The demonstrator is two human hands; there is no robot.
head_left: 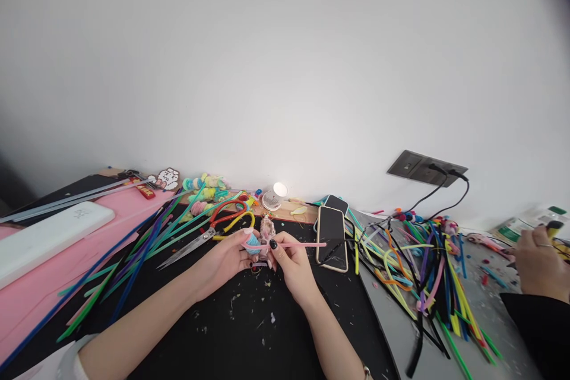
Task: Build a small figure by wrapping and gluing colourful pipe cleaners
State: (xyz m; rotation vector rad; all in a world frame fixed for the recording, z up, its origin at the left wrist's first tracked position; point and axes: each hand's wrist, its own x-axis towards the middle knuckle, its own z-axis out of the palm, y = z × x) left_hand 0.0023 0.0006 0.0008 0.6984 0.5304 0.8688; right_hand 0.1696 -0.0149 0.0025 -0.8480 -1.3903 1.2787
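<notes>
My left hand (225, 261) is closed around a small craft piece with a light blue wound part (253, 242), apparently made of pipe cleaners. A pink pipe cleaner (307, 244) runs across this piece, its straight end pointing right toward the phones. The fingers of my right hand (289, 258), with dark nails, pinch that pink strand close to the blue part. Between and behind my hands is a pale pinkish item (267, 227), partly hidden, so I cannot tell its kind. Scissors with red handles (212, 228) lie open just left of my hands.
Pipe cleaners (146, 249) spread leftward over pink sheets beside a white device (53, 243). A paper cup (276, 193) stands by the wall. Phones (332, 237), cables and more pipe cleaners (445, 285) lie right. Another person's hand (541, 264) works at far right.
</notes>
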